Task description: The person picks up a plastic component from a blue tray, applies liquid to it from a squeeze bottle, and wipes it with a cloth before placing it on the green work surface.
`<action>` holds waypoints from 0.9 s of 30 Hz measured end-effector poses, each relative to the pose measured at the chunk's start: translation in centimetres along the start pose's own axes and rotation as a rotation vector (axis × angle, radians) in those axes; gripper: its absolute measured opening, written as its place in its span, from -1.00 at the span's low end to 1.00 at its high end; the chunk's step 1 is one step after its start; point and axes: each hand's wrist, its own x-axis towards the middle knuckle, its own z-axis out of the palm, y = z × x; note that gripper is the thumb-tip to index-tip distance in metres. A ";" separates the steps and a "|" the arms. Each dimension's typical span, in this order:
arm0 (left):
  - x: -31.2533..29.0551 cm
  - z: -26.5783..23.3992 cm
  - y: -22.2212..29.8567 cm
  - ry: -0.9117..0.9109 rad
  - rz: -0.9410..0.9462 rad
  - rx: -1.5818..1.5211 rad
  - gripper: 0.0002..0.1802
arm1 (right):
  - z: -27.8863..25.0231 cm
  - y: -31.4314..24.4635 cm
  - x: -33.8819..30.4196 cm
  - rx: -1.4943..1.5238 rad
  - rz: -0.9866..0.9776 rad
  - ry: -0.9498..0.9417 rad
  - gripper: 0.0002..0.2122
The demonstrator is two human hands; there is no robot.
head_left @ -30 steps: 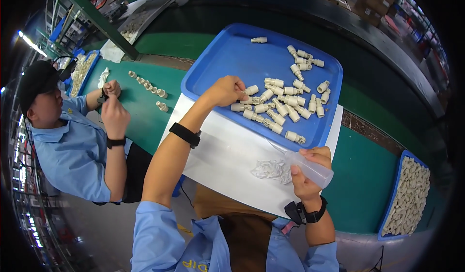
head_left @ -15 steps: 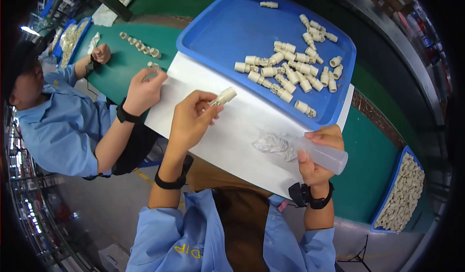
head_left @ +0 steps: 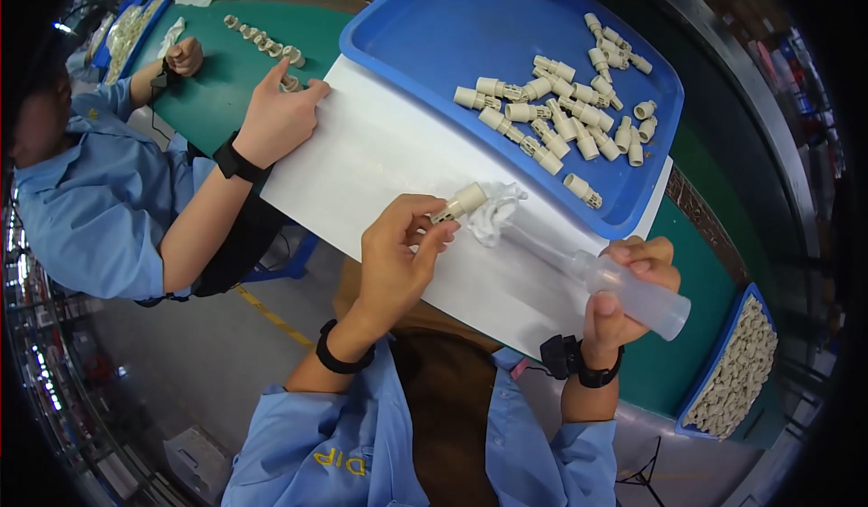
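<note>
1. While the person's right hand (head_left: 617, 326) wraps its fingers round a translucent bottle (head_left: 658, 308), the bottle's thin nozzle points away to the left over the white sheet (head_left: 353, 150).
2. Left hand (head_left: 391, 252) has a cream cylindrical piece (head_left: 466, 200) pinched between thumb and fingers, tilted, solid end up and slotted end down in the grip. It's held above the sheet.
3. Just beside that piece sits some crumpled white tissue (head_left: 495, 216); can't tell if they touch.
4. Next up, a big blue tray (head_left: 407, 32) overlaps the sheet, with loads of similar cream pieces (head_left: 561, 123) lying loose inside, mostly toward the right.
5. Over on the left, a co-worker's hand (head_left: 282, 120) is near a short row of small cream parts (head_left: 264, 42) on the green table (head_left: 212, 91).
</note>
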 end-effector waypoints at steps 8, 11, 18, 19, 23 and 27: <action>0.5 0.2 -0.2 0.109 0.057 0.051 -0.79 | -1.0 -0.4 0.9 -0.324 0.037 -0.170 -0.68; 0.6 0.2 0.3 0.080 0.018 -0.073 -0.77 | -1.1 -0.4 0.8 -0.258 0.025 -0.128 -0.68; 0.7 0.4 1.0 0.155 0.177 -0.228 -0.74 | 0.6 0.2 0.6 -0.182 0.164 -0.370 -0.68; 0.7 0.4 1.0 0.161 0.210 -0.230 -0.73 | 0.7 0.3 0.5 -0.191 0.137 -0.369 -0.67; 0.7 0.7 0.8 0.140 0.208 -0.213 -0.74 | 0.0 0.7 0.1 -0.181 0.042 -0.279 -0.65; 0.7 0.7 0.6 0.109 0.271 0.001 -0.75 | -0.5 0.3 -0.4 -0.060 -0.018 -0.072 -0.62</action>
